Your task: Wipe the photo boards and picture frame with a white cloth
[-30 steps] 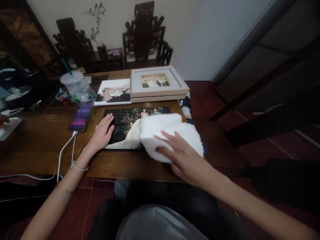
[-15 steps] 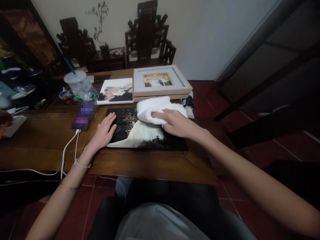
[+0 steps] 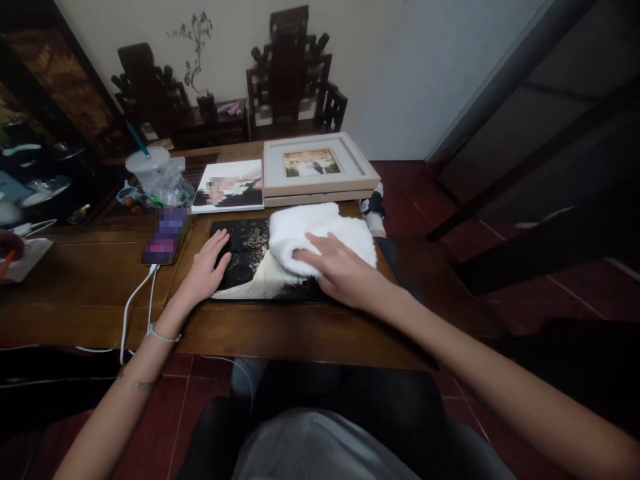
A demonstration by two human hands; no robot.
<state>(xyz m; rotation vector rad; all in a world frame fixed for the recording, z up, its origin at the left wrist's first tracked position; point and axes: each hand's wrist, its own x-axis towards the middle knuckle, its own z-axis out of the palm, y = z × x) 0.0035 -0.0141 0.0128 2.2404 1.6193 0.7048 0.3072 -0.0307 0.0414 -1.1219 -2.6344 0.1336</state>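
A dark photo print lies flat on the wooden table in front of me. My left hand rests flat on the print's left edge, fingers stretched out. My right hand presses a white fluffy cloth onto the right half of the print, fingers spread on top of the cloth. The cloth hides the print's right part.
Behind the print are a smaller photo print and a light framed picture. A phone on a white cable, and a plastic cup in a bag, lie left. Another person's hand is at the far left edge. Dark wooden chairs stand against the wall.
My right hand has moved the cloth over the print: from the near right corner up to the far edge, then back toward the middle. My left hand stayed put.
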